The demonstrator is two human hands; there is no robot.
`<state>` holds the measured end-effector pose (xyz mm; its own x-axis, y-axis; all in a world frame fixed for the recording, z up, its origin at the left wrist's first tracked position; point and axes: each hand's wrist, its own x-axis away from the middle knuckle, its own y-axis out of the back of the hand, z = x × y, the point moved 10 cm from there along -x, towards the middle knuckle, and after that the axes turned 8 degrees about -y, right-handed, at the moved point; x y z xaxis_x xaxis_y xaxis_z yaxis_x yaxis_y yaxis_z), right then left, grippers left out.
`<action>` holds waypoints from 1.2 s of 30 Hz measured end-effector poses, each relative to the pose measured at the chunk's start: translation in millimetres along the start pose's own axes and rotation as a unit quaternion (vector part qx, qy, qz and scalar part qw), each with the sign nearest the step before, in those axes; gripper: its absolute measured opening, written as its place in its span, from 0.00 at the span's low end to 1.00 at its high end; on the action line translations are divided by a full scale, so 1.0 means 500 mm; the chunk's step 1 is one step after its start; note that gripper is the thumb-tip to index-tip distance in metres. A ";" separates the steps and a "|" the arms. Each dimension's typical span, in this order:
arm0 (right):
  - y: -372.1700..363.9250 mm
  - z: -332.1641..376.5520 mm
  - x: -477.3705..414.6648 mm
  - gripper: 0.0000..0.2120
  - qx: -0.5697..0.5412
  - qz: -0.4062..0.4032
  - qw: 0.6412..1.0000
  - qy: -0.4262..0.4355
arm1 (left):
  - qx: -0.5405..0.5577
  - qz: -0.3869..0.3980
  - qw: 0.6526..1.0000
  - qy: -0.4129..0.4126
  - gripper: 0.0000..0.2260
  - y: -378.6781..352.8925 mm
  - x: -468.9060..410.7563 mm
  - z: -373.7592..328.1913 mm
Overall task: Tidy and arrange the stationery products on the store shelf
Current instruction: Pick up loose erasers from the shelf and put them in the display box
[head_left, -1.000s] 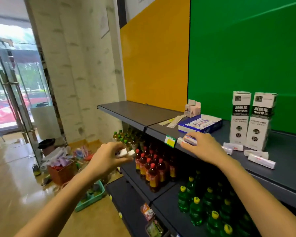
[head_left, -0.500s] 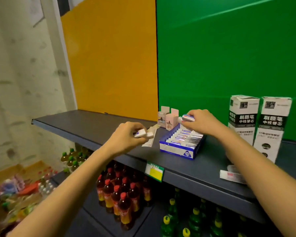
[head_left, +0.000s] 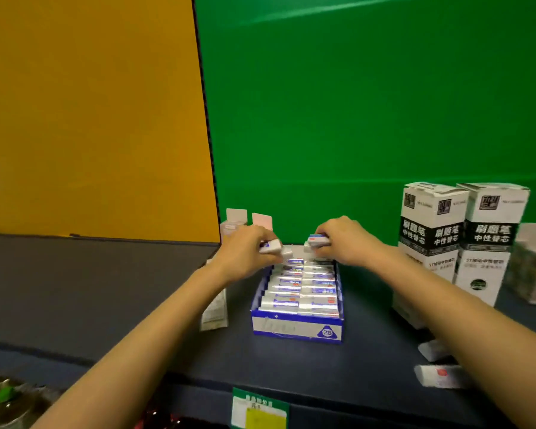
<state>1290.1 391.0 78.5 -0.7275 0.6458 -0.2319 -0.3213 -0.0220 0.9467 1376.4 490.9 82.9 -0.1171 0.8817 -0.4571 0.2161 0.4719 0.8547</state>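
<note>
The blue box (head_left: 297,326) stands on the dark grey shelf (head_left: 106,289); it is open on top and holds two rows of packed erasers (head_left: 300,289), white with blue and red print. The left hand (head_left: 245,253) is above the back left corner of the box; its curled fingers pinch a small white eraser (head_left: 271,246). The right hand (head_left: 345,239) is above the back right corner; its fingers pinch a second eraser (head_left: 318,240) with a red and blue label. Two loose erasers (head_left: 440,376) lie on the shelf to the right; two tall black-and-white cartons (head_left: 430,236) stand upright there.
</note>
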 end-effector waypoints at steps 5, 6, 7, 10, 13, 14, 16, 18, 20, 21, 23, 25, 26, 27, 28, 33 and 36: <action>-0.013 -0.015 -0.005 0.12 -0.017 -0.016 0.999 -0.027 | -0.006 0.027 0.999 -0.036 0.10 -0.035 -0.050 0.016; -0.016 -0.015 -0.002 0.12 -0.017 -0.020 0.999 -0.029 | -0.006 0.029 0.999 -0.042 0.10 -0.040 -0.056 0.018; -0.020 -0.016 -0.001 0.12 -0.016 -0.023 0.999 -0.033 | -0.006 0.030 0.998 -0.047 0.10 -0.045 -0.061 0.020; -0.025 -0.018 0.002 0.12 -0.013 -0.037 0.998 -0.041 | -0.013 0.038 0.997 -0.060 0.13 -0.058 -0.067 0.020; -0.036 -0.011 0.002 0.11 0.015 -0.032 0.999 -0.038 | -0.029 0.041 0.996 -0.072 0.12 -0.070 -0.066 0.017; -0.038 -0.009 0.002 0.11 0.026 -0.034 0.998 -0.038 | -0.034 0.037 0.996 -0.076 0.11 -0.072 -0.065 0.016; -0.038 -0.006 0.003 0.11 0.042 -0.043 0.997 -0.044 | -0.046 0.024 0.995 -0.084 0.10 -0.069 -0.066 0.014; -0.038 -0.005 0.005 0.11 0.052 -0.050 0.996 -0.050 | -0.058 0.009 0.994 -0.091 0.10 -0.066 -0.067 0.012; -0.037 -0.003 0.007 0.11 0.059 -0.053 0.995 -0.056 | -0.069 0.001 0.993 -0.096 0.09 -0.067 -0.068 0.009; -0.037 -0.003 0.008 0.11 0.062 -0.053 0.995 -0.059 | -0.073 0.001 0.993 -0.098 0.08 -0.069 -0.068 0.008; -0.037 -0.002 0.008 0.11 0.070 -0.053 0.994 -0.065 | -0.077 0.005 0.992 -0.099 0.08 -0.073 -0.070 0.008; -0.039 -0.002 0.008 0.11 0.079 -0.054 0.993 -0.070 | -0.076 0.010 0.992 -0.100 0.07 -0.076 -0.072 0.010; -0.040 -0.002 0.008 0.11 0.081 -0.055 0.993 -0.071 | -0.076 0.014 0.992 -0.101 0.07 -0.077 -0.072 0.010; -0.042 -0.003 0.007 0.11 0.081 -0.053 0.993 -0.072 | -0.074 0.020 0.992 -0.103 0.07 -0.079 -0.072 0.011; -0.043 -0.002 0.008 0.11 0.081 -0.050 0.993 -0.071 | -0.071 0.024 0.992 -0.104 0.06 -0.080 -0.072 0.013; -0.037 -0.001 0.012 0.11 0.078 -0.042 0.994 -0.062 | -0.059 0.041 0.992 -0.103 0.07 -0.083 -0.069 0.019; -0.028 -0.002 0.017 0.10 0.077 -0.053 0.994 -0.057 | -0.059 0.052 0.991 -0.109 0.07 -0.085 -0.068 0.014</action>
<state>1287.9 396.3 63.1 -0.6180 0.7213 -0.3128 -0.2892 0.1614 0.9436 1378.0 440.7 60.5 0.1142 0.9109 -0.3965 0.0997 0.3866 0.9169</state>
